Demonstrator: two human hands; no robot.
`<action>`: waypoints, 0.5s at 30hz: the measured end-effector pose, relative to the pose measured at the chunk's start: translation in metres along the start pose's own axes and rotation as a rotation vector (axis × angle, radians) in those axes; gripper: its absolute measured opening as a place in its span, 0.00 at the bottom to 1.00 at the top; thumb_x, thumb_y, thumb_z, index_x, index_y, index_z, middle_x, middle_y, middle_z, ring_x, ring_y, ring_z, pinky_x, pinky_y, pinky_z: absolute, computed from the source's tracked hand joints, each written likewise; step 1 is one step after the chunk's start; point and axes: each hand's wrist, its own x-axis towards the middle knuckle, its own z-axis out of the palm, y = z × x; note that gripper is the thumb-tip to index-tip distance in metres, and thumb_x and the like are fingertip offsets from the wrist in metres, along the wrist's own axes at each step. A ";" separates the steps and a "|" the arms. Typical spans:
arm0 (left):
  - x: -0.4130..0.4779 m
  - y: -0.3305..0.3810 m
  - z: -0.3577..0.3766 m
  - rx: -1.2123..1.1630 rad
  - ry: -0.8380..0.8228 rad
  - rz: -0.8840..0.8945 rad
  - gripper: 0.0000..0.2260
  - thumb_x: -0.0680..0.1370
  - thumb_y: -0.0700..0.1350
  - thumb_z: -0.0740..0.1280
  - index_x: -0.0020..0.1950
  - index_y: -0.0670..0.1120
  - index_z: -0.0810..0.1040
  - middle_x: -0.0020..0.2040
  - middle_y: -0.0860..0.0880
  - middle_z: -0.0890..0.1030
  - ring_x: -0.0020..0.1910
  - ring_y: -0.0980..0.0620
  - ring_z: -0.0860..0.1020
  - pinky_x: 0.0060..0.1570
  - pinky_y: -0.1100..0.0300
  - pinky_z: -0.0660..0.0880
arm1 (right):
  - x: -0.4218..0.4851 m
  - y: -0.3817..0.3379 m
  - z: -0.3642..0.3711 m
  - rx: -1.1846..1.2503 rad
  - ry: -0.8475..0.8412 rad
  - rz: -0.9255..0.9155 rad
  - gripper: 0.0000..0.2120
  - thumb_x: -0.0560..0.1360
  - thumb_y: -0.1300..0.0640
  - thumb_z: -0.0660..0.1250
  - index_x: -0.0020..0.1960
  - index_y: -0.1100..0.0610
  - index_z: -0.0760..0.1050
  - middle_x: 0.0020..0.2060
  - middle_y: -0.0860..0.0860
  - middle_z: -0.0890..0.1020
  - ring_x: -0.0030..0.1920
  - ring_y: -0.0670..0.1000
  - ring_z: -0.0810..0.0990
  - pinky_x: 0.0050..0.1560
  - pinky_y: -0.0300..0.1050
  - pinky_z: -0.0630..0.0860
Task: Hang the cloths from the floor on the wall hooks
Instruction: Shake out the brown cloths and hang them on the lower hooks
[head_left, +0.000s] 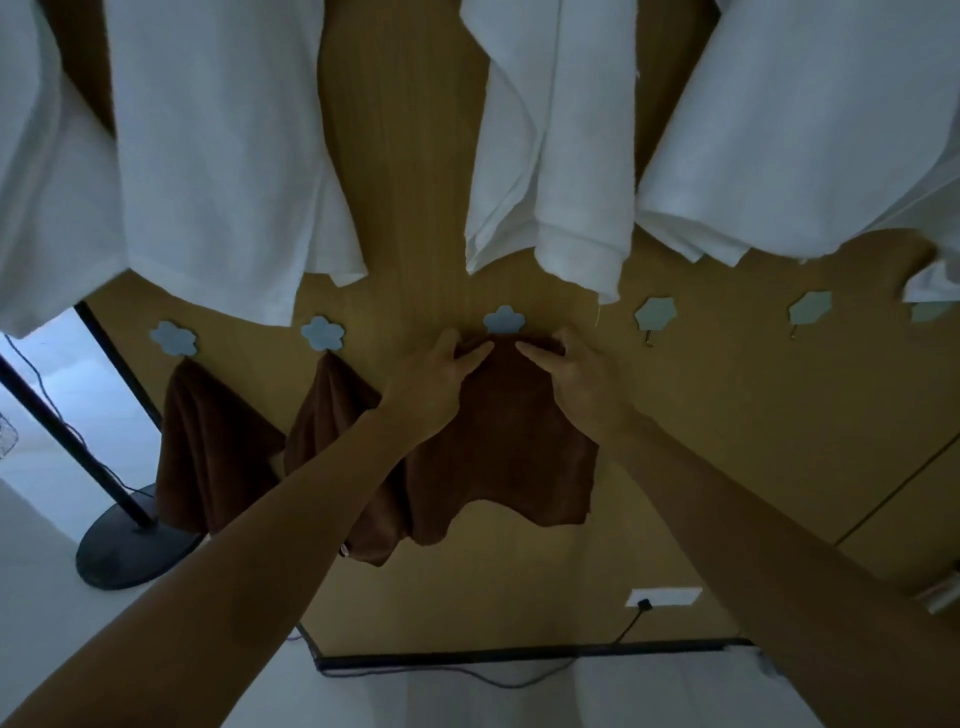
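Setting: close view of a wooden wall (405, 156) in dim light, crossed by a row of pale blue flower-shaped hooks.
Left hand (436, 379): reaches up from the lower left on a bare forearm; grips the top edge of the third brown cloth (509, 441) with curled fingers, just left of and below the middle hook (503, 319).
Right hand (576, 379): reaches up from the lower right; pinches the same top edge with curled fingers, just right of the middle hook, near the other hand but apart from it.
Third brown cloth: held against the wall directly beneath the middle hook, bunched at the top between both hands, falling in loose folds below; impossible to tell whether caught on the hook.
First brown cloth (208, 447): hangs from the leftmost hook (174, 338), gathered to a point at the top.
Second brown cloth (327, 410): hangs from the next hook (322, 332), just beside the first, partly hidden behind the left forearm.
Hooks further right: nearer hook (655, 313) and farther hook (809, 307), each with a small metal prong showing beneath.
White towels (218, 156): hang side by side above the hooks, covering much of the upper wall.
Black stand (130, 540): slanted pole on a round base, at the far left on the pale floor (47, 597).
Wall socket (664, 596): white plate low on the wall, with a black plug and trailing cable.
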 end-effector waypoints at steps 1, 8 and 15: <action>0.002 0.003 0.002 0.008 -0.025 -0.030 0.27 0.75 0.32 0.65 0.73 0.47 0.69 0.54 0.38 0.74 0.45 0.41 0.76 0.40 0.52 0.77 | -0.001 0.001 0.003 -0.027 -0.013 -0.005 0.22 0.74 0.65 0.55 0.59 0.56 0.82 0.42 0.60 0.80 0.33 0.56 0.80 0.31 0.40 0.78; 0.005 0.005 0.020 -0.007 -0.027 -0.109 0.26 0.76 0.34 0.64 0.73 0.46 0.68 0.57 0.36 0.74 0.47 0.38 0.76 0.40 0.49 0.77 | -0.002 0.012 0.029 -0.160 0.005 0.014 0.24 0.73 0.68 0.55 0.61 0.54 0.80 0.46 0.61 0.81 0.31 0.56 0.79 0.27 0.44 0.78; 0.009 0.006 0.044 -0.179 0.042 -0.163 0.21 0.74 0.41 0.58 0.67 0.43 0.76 0.52 0.37 0.76 0.44 0.39 0.78 0.40 0.47 0.79 | -0.008 0.002 0.032 0.076 -0.017 0.083 0.22 0.71 0.72 0.68 0.62 0.57 0.80 0.47 0.62 0.80 0.39 0.58 0.81 0.36 0.42 0.79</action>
